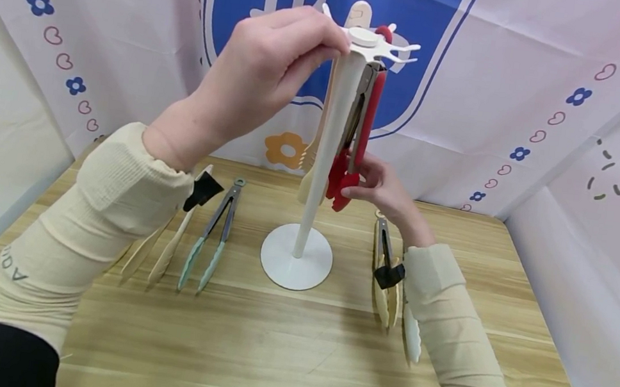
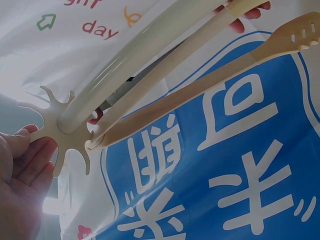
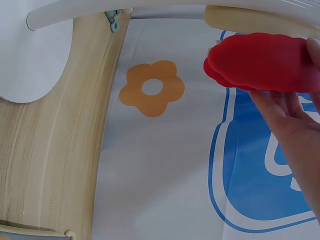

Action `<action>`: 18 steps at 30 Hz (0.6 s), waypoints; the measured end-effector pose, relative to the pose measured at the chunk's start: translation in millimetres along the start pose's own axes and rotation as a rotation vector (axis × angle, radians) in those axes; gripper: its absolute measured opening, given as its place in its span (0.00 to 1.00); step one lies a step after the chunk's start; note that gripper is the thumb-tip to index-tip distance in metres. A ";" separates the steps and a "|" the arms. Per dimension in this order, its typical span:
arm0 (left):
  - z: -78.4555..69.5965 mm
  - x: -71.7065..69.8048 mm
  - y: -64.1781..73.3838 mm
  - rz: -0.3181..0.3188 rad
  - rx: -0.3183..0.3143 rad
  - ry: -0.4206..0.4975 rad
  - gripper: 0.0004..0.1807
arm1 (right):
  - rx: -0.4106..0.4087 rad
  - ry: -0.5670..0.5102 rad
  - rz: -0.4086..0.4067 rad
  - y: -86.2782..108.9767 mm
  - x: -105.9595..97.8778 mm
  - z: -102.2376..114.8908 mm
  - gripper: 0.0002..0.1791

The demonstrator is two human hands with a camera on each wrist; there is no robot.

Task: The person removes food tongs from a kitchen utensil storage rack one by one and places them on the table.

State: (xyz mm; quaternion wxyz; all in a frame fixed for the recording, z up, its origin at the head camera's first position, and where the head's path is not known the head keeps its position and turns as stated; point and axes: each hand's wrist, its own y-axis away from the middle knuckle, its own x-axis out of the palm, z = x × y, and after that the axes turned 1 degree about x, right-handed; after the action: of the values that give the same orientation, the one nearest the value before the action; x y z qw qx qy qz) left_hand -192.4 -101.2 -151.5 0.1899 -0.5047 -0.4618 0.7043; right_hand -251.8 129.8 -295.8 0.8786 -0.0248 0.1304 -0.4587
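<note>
A white utensil stand (image 1: pixel 327 150) rises upright from its round base, with a ring of curved hooks on top. My left hand (image 1: pixel 270 63) pinches one of those hooks between thumb and fingers, as the left wrist view also shows. Red tongs (image 1: pixel 373 117) hang vertically at the stand's right side, their red loop up at the hooks. Low down, my right hand (image 1: pixel 380 189) holds the tongs by their scalloped red tips (image 3: pixel 260 62), thumb and fingers to either side. Behind the pole hang a beige slotted utensil (image 2: pixel 295 35) and another long beige utensil (image 2: pixel 160 77).
Left of the base, tongs with teal tips (image 1: pixel 216 233) lie on the wooden table (image 1: pixel 278 357) beside beige utensils (image 1: pixel 165 256). Tongs with beige tips (image 1: pixel 383 293) and a white-tipped utensil (image 1: pixel 412 335) lie near the right forearm. A printed curtain (image 1: pixel 448 107) stands close behind.
</note>
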 end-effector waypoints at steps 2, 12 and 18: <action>0.1 -0.1 0.1 0.002 0.002 -0.001 0.13 | -0.002 -0.001 0.003 0.2 -0.7 0.3 0.31; 0.1 -0.2 -0.2 0.006 0.008 -0.004 0.13 | -0.008 0.004 -0.001 0.9 -2.3 3.1 0.31; 0.1 1.3 0.1 -0.010 0.002 0.004 0.13 | -0.030 -0.010 -0.018 0.5 -2.8 5.2 0.32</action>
State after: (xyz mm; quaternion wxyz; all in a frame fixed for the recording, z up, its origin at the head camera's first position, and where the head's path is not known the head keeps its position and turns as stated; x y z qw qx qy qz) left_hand -193.0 -100.3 -152.2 0.1949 -0.5037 -0.4630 0.7028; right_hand -251.6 132.0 -290.2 0.8746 -0.0414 0.1328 -0.4645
